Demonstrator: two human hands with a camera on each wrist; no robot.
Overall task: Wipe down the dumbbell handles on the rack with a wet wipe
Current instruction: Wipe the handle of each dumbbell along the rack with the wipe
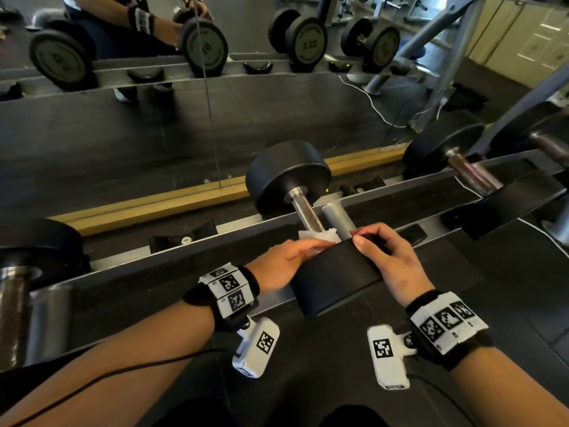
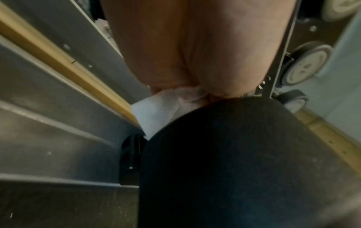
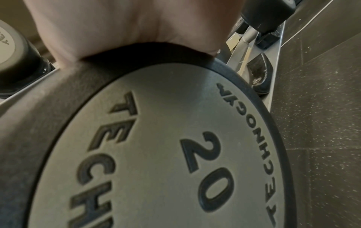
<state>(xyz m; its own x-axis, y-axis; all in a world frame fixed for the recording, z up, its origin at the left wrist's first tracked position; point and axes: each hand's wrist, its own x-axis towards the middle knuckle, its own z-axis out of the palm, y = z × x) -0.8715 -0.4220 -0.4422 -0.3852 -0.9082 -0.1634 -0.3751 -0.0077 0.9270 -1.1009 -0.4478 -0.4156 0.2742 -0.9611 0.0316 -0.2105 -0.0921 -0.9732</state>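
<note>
A black dumbbell lies on the rack point(image 1: 129, 257) at the centre, its far head point(image 1: 288, 177) toward the mirror and its near head point(image 1: 335, 275) toward me. The knurled steel handle point(image 1: 308, 214) runs between them. My left hand point(image 1: 308, 246) holds a white wet wipe point(image 1: 320, 235) against the near end of the handle. In the left wrist view the wet wipe point(image 2: 162, 111) is bunched under my palm beside the near head point(image 2: 234, 162). My right hand point(image 1: 366, 238) grips the top rim of the near head, whose end plate point(image 3: 166, 146) reads 20.
A grey crossbar point(image 1: 338, 217) runs right beside the handle. Another dumbbell point(image 1: 443, 149) sits at the right and a rusty-handled one point(image 1: 15, 303) at the left. An empty black cradle point(image 1: 184, 238) lies between. A mirror wall point(image 1: 184, 124) stands behind the rack.
</note>
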